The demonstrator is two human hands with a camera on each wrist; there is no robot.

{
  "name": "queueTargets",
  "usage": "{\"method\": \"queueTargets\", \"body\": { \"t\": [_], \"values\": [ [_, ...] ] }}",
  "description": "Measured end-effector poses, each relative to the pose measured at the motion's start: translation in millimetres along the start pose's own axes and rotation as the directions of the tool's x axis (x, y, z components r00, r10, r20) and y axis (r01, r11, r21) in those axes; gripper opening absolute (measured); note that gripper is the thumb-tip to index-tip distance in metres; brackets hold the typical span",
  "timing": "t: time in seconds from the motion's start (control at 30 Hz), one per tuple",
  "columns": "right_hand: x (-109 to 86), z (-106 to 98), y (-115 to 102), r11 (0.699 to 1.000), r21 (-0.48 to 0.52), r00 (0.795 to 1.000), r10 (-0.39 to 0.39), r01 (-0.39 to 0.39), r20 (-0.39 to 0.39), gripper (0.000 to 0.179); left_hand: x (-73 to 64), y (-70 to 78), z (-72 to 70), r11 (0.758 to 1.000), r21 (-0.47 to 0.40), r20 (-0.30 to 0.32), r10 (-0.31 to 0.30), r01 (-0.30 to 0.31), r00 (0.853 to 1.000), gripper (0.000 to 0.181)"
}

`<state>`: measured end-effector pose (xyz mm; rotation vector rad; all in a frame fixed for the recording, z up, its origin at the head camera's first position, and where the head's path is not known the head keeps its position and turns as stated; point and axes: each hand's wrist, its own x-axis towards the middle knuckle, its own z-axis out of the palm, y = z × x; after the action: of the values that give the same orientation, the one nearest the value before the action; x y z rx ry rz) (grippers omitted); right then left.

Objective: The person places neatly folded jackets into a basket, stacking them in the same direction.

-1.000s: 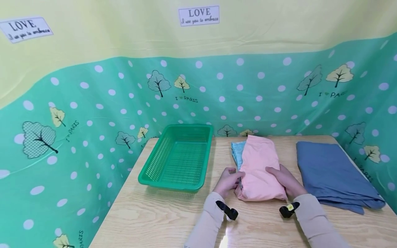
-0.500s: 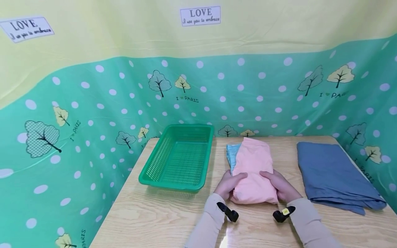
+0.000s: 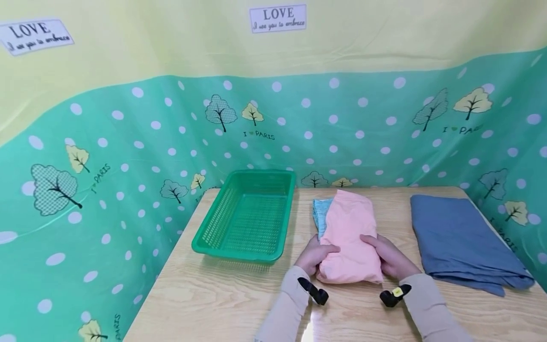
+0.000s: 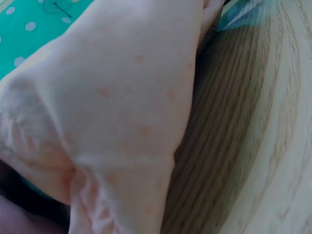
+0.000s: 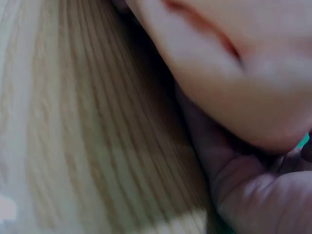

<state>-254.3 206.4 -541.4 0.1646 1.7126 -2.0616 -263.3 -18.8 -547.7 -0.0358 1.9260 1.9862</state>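
Observation:
A folded pink garment (image 3: pixel 351 237) lies between my two hands in the head view. My left hand (image 3: pixel 312 255) grips its left edge, thumb on top and fingers underneath. On the opposite edge my right hand (image 3: pixel 391 255) holds it the same way. Light blue folded cloth (image 3: pixel 320 213) shows from under the garment's upper left side. In the left wrist view the pink fabric (image 4: pixel 126 97) fills much of the picture, with faint orange spots. The right wrist view has curled fingers (image 5: pixel 248 185) tucked beneath the fabric's edge, close to the tabletop.
A green plastic basket (image 3: pixel 278 254) with perforated walls stands to the left on the wooden table (image 3: pixel 205 299). Folded dark blue cloth (image 3: pixel 461 242) lies at the right. A polka-dot curtain (image 3: pixel 299 114) hangs behind the table and along both sides.
The pink garment and the light blue cloth have shifted slightly left and towards me. My left fingers have gone from its side edge to underneath it; the right hand has moved left with it.

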Motion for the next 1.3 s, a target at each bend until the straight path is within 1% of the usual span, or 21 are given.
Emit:
{"method": "queueTargets", "body": {
  "t": [0.13,0.33,0.47,0.6,0.77,0.9,0.97,1.07,1.13,1.3],
  "values": [
    [-0.4,-4,-2,0.998,0.062,1.0,0.009,-0.011,0.025,0.055,-1.4,-0.3,-3.1,0.999,-0.03,0.053,-0.016,0.017,0.998,0.049],
    [0.3,-9,-4,0.99,0.136,0.997,0.012,-0.022,0.072,0.037,-9.9,2.5,-8.1,0.998,-0.057,0.104,-0.035,0.041,0.994,0.051],
    [1.0,-11,-6,0.988,0.153,0.996,0.011,-0.026,0.093,0.034,-15.0,2.0,-11.7,0.997,-0.058,0.118,-0.044,0.051,0.992,0.053],
    [3.5,-14,-8,0.99,0.139,0.997,0.004,-0.016,0.083,0.036,-19.5,1.3,-14.1,0.997,-0.046,0.117,-0.051,0.056,0.992,0.052],
    [8.3,-13,-10,0.998,0.054,0.996,-0.022,0.017,0.085,0.049,-20.8,2.8,-14.9,0.999,-0.002,0.082,-0.046,0.046,0.996,0.055],
    [11.6,-13,-11,0.998,-0.027,0.996,-0.049,0.051,0.077,0.061,-21.2,9.7,-12.8,0.999,0.027,0.056,-0.025,0.024,0.998,0.058],
    [13.0,-14,-12,0.997,-0.042,0.996,-0.058,0.062,0.074,0.064,-22.6,15.5,-11.4,1.0,0.027,0.048,-0.016,0.015,0.999,0.059],
    [13.9,-14,-16,0.997,-0.04,0.995,-0.068,0.07,0.071,0.067,-26.0,25.8,-9.9,1.0,0.023,0.045,0.006,-0.007,0.999,0.06],
    [13.5,-14,-20,0.997,-0.02,0.994,-0.073,0.075,0.082,0.067,-28.4,33.2,-9.5,0.999,0.021,0.045,0.025,-0.026,0.999,0.061],
    [12.6,-9,-32,0.995,0.004,0.99,-0.099,0.099,0.102,0.058,-32.7,49.5,-10.4,0.997,0.028,0.042,0.073,-0.075,0.996,0.063]
  ]
}}
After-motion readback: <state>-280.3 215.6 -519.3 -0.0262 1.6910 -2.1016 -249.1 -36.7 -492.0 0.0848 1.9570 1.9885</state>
